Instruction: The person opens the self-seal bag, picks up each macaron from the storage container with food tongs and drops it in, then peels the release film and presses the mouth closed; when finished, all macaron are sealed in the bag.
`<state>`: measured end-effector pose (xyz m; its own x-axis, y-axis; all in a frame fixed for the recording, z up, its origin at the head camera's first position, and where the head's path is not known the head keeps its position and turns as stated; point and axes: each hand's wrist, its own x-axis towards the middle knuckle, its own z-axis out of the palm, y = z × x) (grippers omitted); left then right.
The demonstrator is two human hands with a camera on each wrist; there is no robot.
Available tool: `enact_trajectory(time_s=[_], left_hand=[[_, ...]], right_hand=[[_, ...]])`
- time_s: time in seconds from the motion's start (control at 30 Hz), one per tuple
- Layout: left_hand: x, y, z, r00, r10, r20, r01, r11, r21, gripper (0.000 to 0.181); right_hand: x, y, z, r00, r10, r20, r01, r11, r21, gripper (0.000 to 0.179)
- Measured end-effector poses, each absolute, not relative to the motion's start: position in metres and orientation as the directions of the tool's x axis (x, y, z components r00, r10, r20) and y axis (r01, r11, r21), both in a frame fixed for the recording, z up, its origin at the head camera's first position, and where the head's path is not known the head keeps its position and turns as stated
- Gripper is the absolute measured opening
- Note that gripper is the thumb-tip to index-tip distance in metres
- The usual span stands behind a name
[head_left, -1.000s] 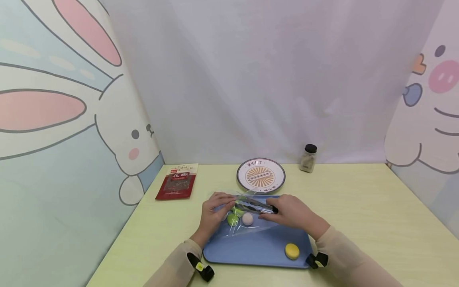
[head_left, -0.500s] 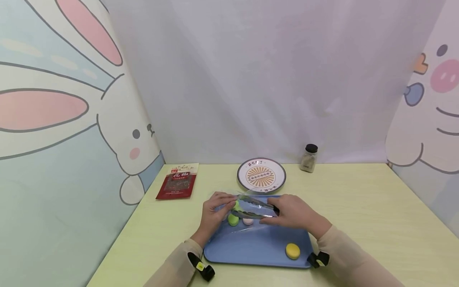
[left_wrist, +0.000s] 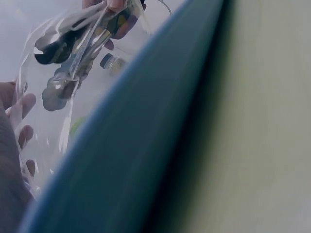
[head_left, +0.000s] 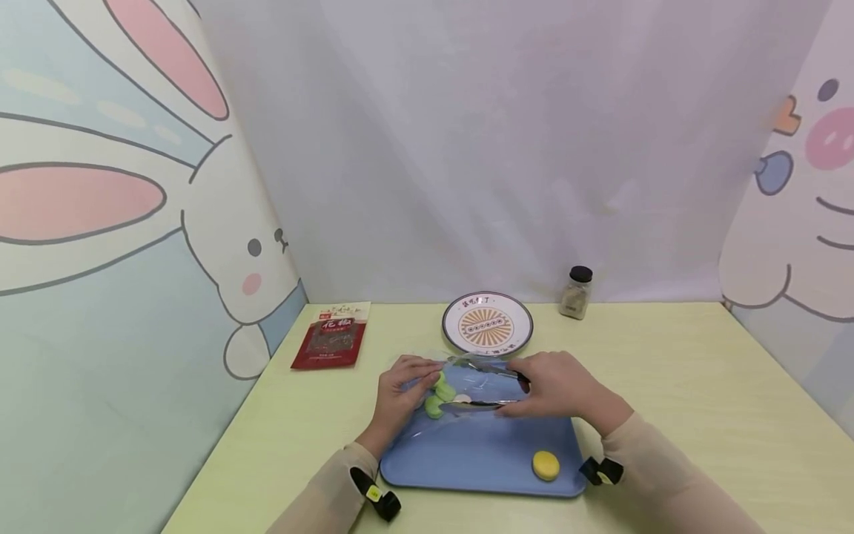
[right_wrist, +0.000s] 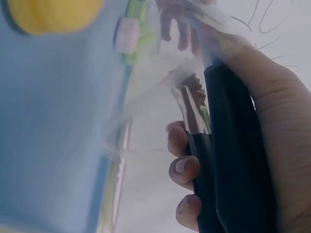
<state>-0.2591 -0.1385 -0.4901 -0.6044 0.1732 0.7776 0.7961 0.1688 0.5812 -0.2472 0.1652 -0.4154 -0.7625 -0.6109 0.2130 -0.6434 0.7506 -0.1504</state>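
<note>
My left hand (head_left: 400, 397) pinches a clear plastic bag (left_wrist: 63, 138) above the tray's left part. My right hand (head_left: 557, 386) grips metal tongs (right_wrist: 238, 145) by their black handles. The tongs' arms are spread, and their scalloped tips point left, into or against the film; the clear plastic makes it hard to tell which. Close below the left fingers lie several green macarons (head_left: 435, 406) and a pale pink macaron (right_wrist: 128, 36), partly covered by the tongs in the head view. A yellow macaron (head_left: 545, 466) sits near the tray's front right corner.
The blue tray (head_left: 467, 467) lies on a pale wooden table. Behind it are a patterned round plate (head_left: 488, 324) and, further right, a glass jar (head_left: 575, 297) with a black lid. A red spice packet (head_left: 331, 337) lies at the back left.
The tongs' arms have spread apart from nearly together. The right hand has opened wider around them and shifted slightly right. My left hand has stayed almost in place.
</note>
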Motion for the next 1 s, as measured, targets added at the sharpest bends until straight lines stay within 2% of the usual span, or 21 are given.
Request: enact_trajectory(time_s=[0.27, 0.5, 0.73, 1.0], left_hand=[[-0.260, -0.137, -0.490, -0.591, 0.165, 0.789, 0.806, 0.153, 0.572, 0.020], [-0.258, -0.137, -0.491, -0.609, 0.166, 0.776, 0.793, 0.157, 0.589, 0.018], [-0.258, -0.136, -0.489, -0.633, 0.167, 0.756, 0.774, 0.169, 0.611, 0.015], [-0.258, -0.138, -0.490, -0.631, 0.165, 0.758, 0.775, 0.173, 0.608, 0.015]], right_hand=[[-0.243, 0.182, -0.401, -0.796, -0.566, 0.213, -0.596, 0.794, -0.116, 0.059], [-0.238, 0.205, -0.418, -0.802, -0.545, 0.243, -0.593, 0.774, -0.222, 0.055], [-0.230, 0.236, -0.440, -0.792, -0.496, 0.356, -0.598, 0.745, -0.294, 0.031], [-0.223, 0.266, -0.466, -0.828, -0.426, 0.364, -0.556, 0.707, -0.437, 0.012]])
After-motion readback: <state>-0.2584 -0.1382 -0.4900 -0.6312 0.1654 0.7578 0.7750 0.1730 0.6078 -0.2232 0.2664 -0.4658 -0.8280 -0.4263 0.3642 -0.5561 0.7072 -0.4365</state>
